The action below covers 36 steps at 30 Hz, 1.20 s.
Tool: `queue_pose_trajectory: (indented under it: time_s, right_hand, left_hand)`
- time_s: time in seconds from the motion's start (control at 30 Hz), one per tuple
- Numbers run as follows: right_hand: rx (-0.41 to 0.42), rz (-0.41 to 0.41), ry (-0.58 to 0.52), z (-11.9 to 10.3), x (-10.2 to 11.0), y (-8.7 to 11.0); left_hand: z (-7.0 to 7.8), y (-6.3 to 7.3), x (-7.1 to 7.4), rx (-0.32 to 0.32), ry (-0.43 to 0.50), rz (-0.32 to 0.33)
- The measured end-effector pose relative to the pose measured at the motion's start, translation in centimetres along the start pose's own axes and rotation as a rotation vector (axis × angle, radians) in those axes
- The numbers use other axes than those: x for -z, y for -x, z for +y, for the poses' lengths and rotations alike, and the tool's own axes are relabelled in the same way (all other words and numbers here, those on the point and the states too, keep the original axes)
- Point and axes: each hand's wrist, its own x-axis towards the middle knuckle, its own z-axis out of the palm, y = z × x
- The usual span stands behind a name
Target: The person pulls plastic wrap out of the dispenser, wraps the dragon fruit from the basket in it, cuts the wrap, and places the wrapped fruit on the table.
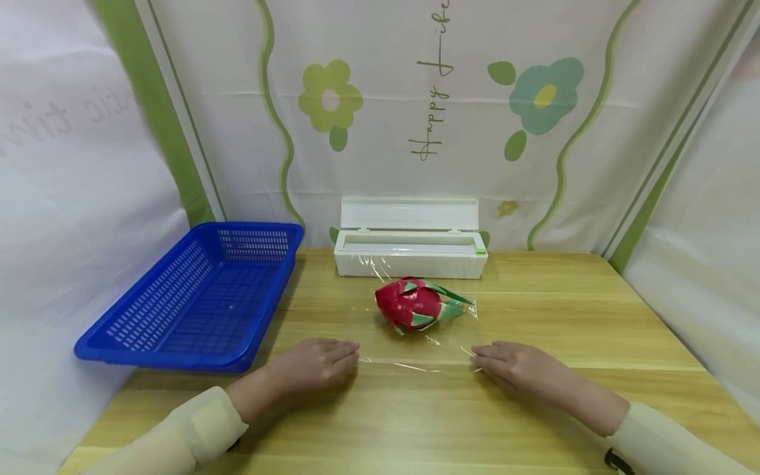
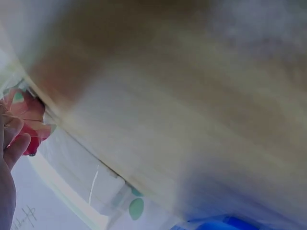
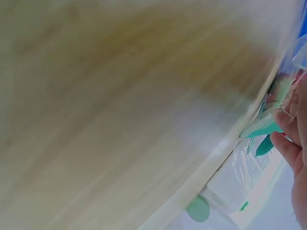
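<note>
A red dragon fruit point(image 1: 410, 304) with green-tipped scales lies mid-table, its leafy end to the right. Clear cling film point(image 1: 410, 356) spreads around it from the front of the white dispenser box point(image 1: 410, 265); whether the film passes over or under the fruit I cannot tell. My left hand point(image 1: 323, 364) pinches the film's near left edge, and my right hand point(image 1: 522, 371) pinches the near right edge. Both hands are low over the wood. Each wrist view catches its hand only at the frame edge: left hand point(image 2: 7, 153), right hand point(image 3: 298, 143).
A blue plastic basket point(image 1: 270, 316) stands at the left of the wooden table point(image 1: 582, 316). The dispenser's lid point(image 1: 410, 214) is raised at the back, with a green slider point(image 1: 480, 251) at its right end. Printed curtains point(image 1: 380, 171) close off the back and sides.
</note>
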Motion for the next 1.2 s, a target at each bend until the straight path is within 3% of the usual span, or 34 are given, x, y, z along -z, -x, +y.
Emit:
queue_pose_trajectory:
  time_s: [0.27, 0.57, 0.87, 1.2]
  right_hand:
    - [-0.009, 0.079, -0.022, 0.5, 0.5, 0.0]
    - [-0.043, 0.085, -0.016, 0.8, 1.2, -0.5]
    - [-0.035, 0.162, 0.047, 1.9, 1.3, -1.0]
    - [-0.049, 0.197, 0.115, 3.4, 1.1, -1.7]
  left_hand:
    - [-1.0, -0.1, 0.4, -0.004, -0.028, 0.051]
    - [-1.8, -0.7, 0.7, 0.050, -0.066, 0.077]
    - [-2.5, -1.4, 0.8, 0.134, -0.092, 0.122]
    - [-3.4, -2.1, 0.3, 0.242, -0.133, 0.111]
